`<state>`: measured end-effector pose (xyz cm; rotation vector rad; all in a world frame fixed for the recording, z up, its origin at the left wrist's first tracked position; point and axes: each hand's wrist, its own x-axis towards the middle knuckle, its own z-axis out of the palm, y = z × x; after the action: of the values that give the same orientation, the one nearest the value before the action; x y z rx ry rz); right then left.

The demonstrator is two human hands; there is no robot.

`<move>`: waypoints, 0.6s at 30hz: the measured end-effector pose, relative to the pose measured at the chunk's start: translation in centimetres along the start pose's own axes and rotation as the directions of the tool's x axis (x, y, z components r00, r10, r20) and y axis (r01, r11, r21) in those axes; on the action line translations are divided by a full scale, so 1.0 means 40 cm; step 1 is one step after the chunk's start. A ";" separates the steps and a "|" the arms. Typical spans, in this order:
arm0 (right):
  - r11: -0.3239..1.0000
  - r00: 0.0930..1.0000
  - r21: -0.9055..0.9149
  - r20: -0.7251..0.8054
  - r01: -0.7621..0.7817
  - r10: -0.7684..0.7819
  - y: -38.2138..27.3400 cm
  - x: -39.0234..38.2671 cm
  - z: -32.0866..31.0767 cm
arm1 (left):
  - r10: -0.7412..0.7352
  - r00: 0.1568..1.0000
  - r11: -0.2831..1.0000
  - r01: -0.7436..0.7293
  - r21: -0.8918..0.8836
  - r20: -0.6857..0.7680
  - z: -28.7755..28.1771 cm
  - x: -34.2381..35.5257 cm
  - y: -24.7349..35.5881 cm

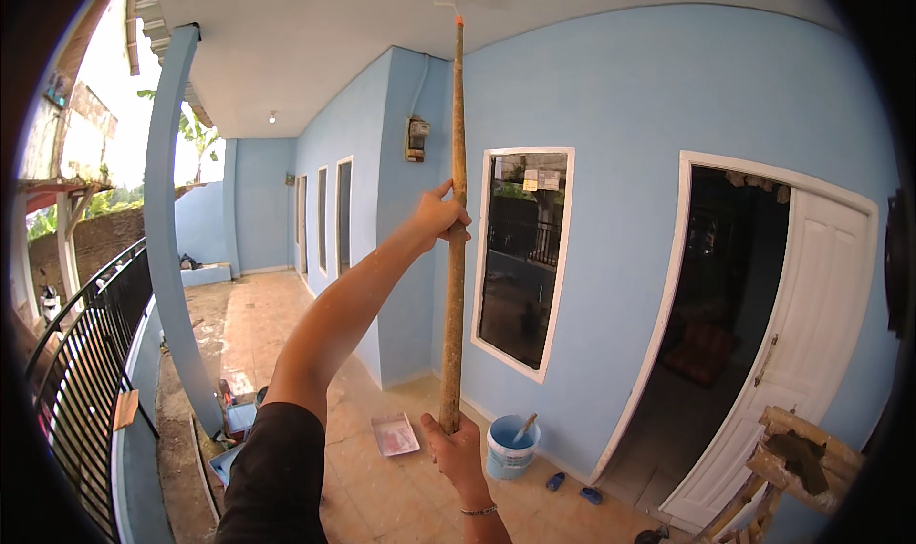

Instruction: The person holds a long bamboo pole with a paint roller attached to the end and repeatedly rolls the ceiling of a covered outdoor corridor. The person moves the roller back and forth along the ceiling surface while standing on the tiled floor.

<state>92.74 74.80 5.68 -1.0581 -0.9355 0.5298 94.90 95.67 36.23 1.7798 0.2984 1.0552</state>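
Note:
A long brown pole [454, 296], wood or bamboo by its look, stands nearly upright in front of me and tapers upward. My left hand [444, 215] is closed around its middle, with the arm stretched up and a black sleeve at the elbow. Lower down, my right hand [460, 450] grips the thick bottom end; a bracelet circles that wrist. At the top, an orange piece [459, 20] joins the pole to a thin pale frame or small roller [446, 6] at the white ceiling [315, 29]. Whether it touches the ceiling I cannot tell.
A paint tray [395, 434] and a blue bucket [511, 458] with a handle sticking out stand on the tiled floor. Blue sandals [592, 495] lie near the doorway. A wooden stand [797, 458] is at the lower right, a black railing [91, 382] at the left. An electric meter [416, 138] hangs on the wall.

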 end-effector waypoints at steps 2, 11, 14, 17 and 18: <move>0.998 0.999 -0.050 -0.021 -0.025 0.024 0.027 -0.006 -0.038 | -0.027 1.000 1.000 0.027 0.004 0.009 0.021 -0.022 -0.011; 0.999 0.997 -0.044 -0.075 -0.013 0.010 0.125 -0.382 -0.216 | -0.010 0.979 0.997 -0.005 0.075 0.205 0.181 -0.413 0.030; 0.995 0.991 0.050 -0.095 -0.091 0.095 0.082 -0.563 -0.239 | 0.007 0.966 0.999 -0.016 0.032 0.257 0.227 -0.570 0.064; 0.993 0.991 0.075 -0.090 -0.089 0.096 0.052 -0.686 -0.235 | 0.001 0.969 0.998 -0.017 0.061 0.249 0.248 -0.687 0.097; 0.995 0.994 0.072 -0.084 -0.065 0.071 0.047 -0.705 -0.228 | -0.014 0.964 0.998 -0.005 0.070 0.265 0.244 -0.707 0.111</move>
<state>85.83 49.70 -8.58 -1.0453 -0.8018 0.5639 84.63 69.90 24.18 1.9573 0.1753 0.7981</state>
